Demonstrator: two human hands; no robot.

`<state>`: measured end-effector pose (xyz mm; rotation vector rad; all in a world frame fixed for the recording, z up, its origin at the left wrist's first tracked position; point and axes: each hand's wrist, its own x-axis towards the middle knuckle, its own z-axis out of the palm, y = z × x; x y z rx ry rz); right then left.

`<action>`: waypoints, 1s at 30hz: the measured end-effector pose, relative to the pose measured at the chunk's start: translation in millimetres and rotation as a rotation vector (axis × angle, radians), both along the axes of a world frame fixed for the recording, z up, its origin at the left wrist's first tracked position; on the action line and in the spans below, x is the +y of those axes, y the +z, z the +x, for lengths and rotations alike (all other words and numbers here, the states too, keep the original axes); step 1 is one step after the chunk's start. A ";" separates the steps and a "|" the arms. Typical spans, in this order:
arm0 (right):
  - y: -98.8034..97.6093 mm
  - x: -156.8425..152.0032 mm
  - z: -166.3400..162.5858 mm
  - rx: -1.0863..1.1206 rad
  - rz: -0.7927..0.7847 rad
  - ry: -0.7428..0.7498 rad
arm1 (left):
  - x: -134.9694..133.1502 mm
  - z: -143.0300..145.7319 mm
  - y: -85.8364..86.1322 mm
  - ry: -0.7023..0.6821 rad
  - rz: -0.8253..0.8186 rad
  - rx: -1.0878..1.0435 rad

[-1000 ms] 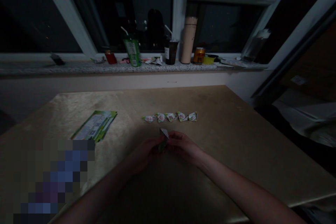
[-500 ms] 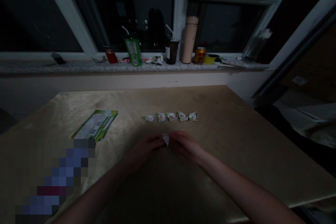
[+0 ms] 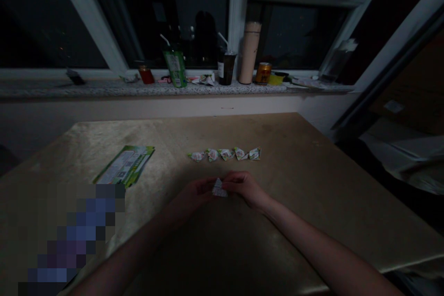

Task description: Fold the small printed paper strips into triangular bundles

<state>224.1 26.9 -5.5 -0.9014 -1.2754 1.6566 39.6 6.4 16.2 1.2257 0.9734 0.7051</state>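
One small, pale, patterned triangular piece (image 3: 218, 191) is being clasped in the grip of the left hand (image 3: 193, 195) and right hand (image 3: 247, 188).

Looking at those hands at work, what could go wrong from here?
The small triangular piece, held at the fingertips of the left hand and right hand, might slip or bend. The row of five small pieces lies just beyond the hands, so a knuckle could nudge it. The dim light may make fine details easy to misjudge.
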 end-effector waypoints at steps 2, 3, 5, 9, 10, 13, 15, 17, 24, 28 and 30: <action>-1.1 1.0 1.2 0.014 -0.013 0.016 | 0.2 0.3 0.1 0.003 -0.002 -0.006; -1.3 1.3 1.5 0.021 -0.019 0.019 | 0.1 0.5 0.0 0.011 0.000 -0.011; -1.3 1.4 1.8 0.041 -0.030 0.016 | 0.1 0.6 -0.4 0.022 0.015 -0.015; -0.9 0.4 2.4 0.134 -0.091 0.028 | 0.6 -0.3 -1.8 0.027 0.027 -0.008; -1.4 0.4 2.7 0.164 -0.123 0.041 | 1.0 -0.8 -2.4 0.035 0.019 -0.011; -5.4 1.4 3.8 0.257 -0.226 0.090 | 3.0 -2.7 -4.2 0.057 0.001 -0.030; -9.3 2.9 4.5 0.307 -0.273 0.106 | 4.6 -3.8 -5.2 0.057 0.012 -0.040; -12.8 4.6 5.0 0.352 -0.302 0.106 | 5.7 -4.4 -6.1 0.064 0.019 -0.063; -11.2 3.3 6.5 0.443 -0.353 0.169 | 2.2 -1.7 -9.5 0.106 -0.076 -0.174; -4.8 -1.8 5.5 0.445 -0.397 0.183 | 0.6 0.6 -11.9 0.068 -0.172 -0.276; -3.3 -3.0 4.9 0.436 -0.407 0.193 | 0.6 0.9 -14.6 0.055 -0.213 -0.329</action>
